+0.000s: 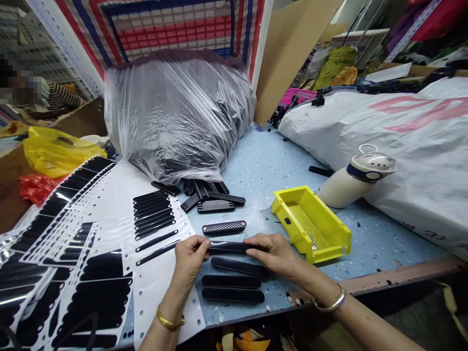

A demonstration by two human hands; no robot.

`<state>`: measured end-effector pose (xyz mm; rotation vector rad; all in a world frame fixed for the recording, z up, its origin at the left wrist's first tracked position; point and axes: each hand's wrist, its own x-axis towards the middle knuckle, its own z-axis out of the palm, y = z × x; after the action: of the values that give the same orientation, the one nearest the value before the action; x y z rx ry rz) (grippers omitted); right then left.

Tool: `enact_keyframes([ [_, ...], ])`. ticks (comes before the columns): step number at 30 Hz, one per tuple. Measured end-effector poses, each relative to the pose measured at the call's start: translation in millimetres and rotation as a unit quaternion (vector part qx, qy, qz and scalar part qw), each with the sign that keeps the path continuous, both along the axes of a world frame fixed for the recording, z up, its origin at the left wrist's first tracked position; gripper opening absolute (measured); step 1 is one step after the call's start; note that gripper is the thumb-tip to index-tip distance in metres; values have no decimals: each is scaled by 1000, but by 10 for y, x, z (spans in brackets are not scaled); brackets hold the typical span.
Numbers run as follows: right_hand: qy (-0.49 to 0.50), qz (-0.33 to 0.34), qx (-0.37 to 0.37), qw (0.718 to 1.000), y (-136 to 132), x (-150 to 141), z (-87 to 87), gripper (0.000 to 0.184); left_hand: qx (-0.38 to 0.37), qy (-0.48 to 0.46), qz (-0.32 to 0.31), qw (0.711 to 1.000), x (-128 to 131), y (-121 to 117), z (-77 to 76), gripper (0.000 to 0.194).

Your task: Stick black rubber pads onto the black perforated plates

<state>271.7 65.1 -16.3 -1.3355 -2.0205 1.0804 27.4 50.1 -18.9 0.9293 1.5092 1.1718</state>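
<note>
A worker's two hands share one glossy bar (227, 247) at a blue speckled desk (252, 151), directly left of a yellow tray (329, 254). The left hand (190, 256), the farther from the tray, pinches one end between thumb and finger; the right hand (270, 251), the nearer, closes thumb and fingers over the other end. The bar's long axis runs crosswise, left to right, pointing at the tray's near end, with the right hand in between. Whether its underside meets the desk cannot be told.

Also left of the tray, just past the held piece, lies a patterned bar (224, 227) on much the same axis. On the near side, three bars (233, 295) lie almost parallel, between the tray's left and the desk's near edge; the right hand sits close over the end of the uppermost, contact unclear.

Blue desktop shows in a narrow gap between the right hand and the tray, and more broadly beyond the tray. Tighter quarters lie to the tray's far left, where a white sheet (164, 292) reaches under the left forearm, and up-left, where a pile (215, 202) spills before a bag (179, 122). A bottle (340, 187) leans just behind the tray's right side.
</note>
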Motion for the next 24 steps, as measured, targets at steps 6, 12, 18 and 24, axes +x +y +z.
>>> enact_keyframes([
  [6, -47, -18, 44, 998, -31, 40, 41, 34, 4, 7, 1, 1000, 3, 0, -8, 24],
  [12, -111, -6, 164, 980, -137, 106, 75, 20, 2, 8, 2, 1000, 7, -4, -21, 24],
  [18, -171, -9, 205, 964, -173, 49, 25, 12, 5, 6, 0, 1000, 2, 0, -51, 25],
  [24, -220, -38, 213, 951, -171, -1, 20, 12, 4, 4, 4, 1000, 4, -2, -60, 24],
])
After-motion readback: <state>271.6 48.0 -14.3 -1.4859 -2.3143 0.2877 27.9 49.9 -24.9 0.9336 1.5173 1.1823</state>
